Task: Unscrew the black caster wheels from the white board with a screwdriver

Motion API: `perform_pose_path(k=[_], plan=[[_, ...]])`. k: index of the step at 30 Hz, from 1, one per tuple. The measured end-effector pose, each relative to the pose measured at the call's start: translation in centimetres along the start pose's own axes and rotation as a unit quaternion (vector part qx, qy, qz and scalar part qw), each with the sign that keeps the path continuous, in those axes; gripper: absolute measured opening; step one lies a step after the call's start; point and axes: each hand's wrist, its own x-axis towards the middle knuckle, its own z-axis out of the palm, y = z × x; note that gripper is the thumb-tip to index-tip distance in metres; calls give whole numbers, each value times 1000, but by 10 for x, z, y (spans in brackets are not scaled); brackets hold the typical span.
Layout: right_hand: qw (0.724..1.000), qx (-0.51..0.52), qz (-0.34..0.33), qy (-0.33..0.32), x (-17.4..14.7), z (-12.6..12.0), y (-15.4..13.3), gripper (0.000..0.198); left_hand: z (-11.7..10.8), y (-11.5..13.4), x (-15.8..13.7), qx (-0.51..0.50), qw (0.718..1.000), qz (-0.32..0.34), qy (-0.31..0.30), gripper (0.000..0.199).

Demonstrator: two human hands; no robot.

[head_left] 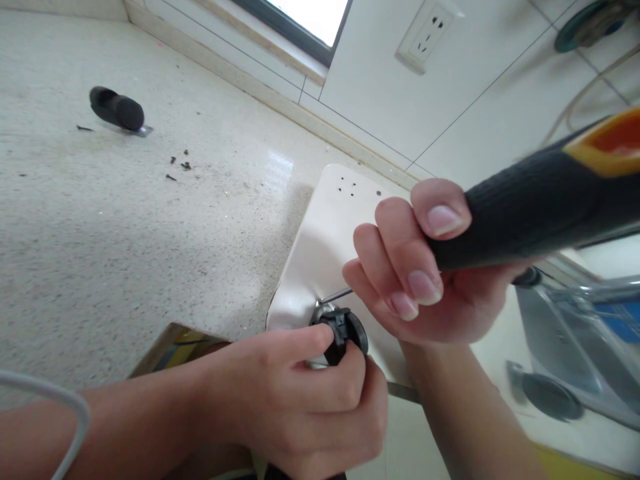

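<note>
My left hand is closed around a black caster wheel with a metal mounting plate, thumb and fingers on the wheel. The caster sits at the near left corner of a white board. My right hand is wrapped around the thick black and orange handle of a screwdriver. Its thin metal shaft comes out from behind my fingers, and its tip is at the caster's plate. Whether the tip sits in a screw is too small to tell. Several small holes show near the board's far end.
Another black caster lies on the speckled countertop, with several loose dark screws near it. A socket is on the tiled wall. To the right is a metal sink with a round dark strainer. A white cable crosses my left forearm.
</note>
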Motion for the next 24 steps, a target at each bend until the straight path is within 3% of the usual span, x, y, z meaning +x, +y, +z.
perform_pose_path(k=[3,7,13,15,18,21,24], plan=[[1000,-9,-9,24,0,2,1,50,-1,-4,-2,21,1000,16,-6,24],[1000,-4,-2,19,-1,0,3,48,-3,-1,1,53,998,-5,-24,25],[1000,29,2,9,5,-6,9,61,-9,7,15,76,985,-152,-9,21],[999,44,4,1,8,-9,12,61,-15,7,20,59,969,-239,-26,21],[998,52,-9,-22,13,-15,18,64,-25,6,24,16,919,-385,-89,28],[997,49,-20,-51,16,-20,26,62,-34,6,25,-22,875,-459,-150,31],[997,60,-33,-23,14,-22,31,56,-39,8,25,-29,846,-508,-159,36]])
